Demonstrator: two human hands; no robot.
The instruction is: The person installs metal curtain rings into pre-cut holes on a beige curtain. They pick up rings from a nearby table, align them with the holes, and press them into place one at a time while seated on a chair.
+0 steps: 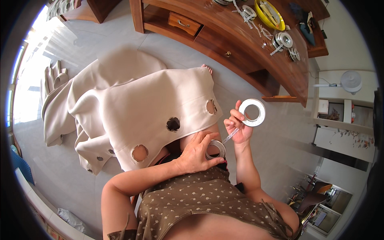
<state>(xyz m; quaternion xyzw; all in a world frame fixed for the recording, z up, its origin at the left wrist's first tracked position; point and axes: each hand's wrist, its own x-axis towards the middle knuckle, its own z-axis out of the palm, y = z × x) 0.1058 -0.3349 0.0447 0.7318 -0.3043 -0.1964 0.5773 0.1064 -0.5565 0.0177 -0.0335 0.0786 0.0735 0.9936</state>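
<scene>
My right hand [241,127] holds up a silvery curtain grommet ring [260,112], gripping its left rim. A thin whitish strip [231,135] runs from beneath those fingers towards a second silvery ring [222,147], which lies at my thigh. My left hand [196,153] rests with its fingers and thumb around that second ring. Across my knees and down to the floor spreads a beige curtain fabric [144,102] with round cut holes; one hole shows dark, and skin shows through others. The cut edges look ragged.
A wooden desk [240,42] with drawers stands ahead. On it are a yellow basin [260,13], stacked metal rings [283,40] and pieces of whitish strip. More fabric lies in folds on the grey floor at left. A white fan [351,81] and shelves stand at right.
</scene>
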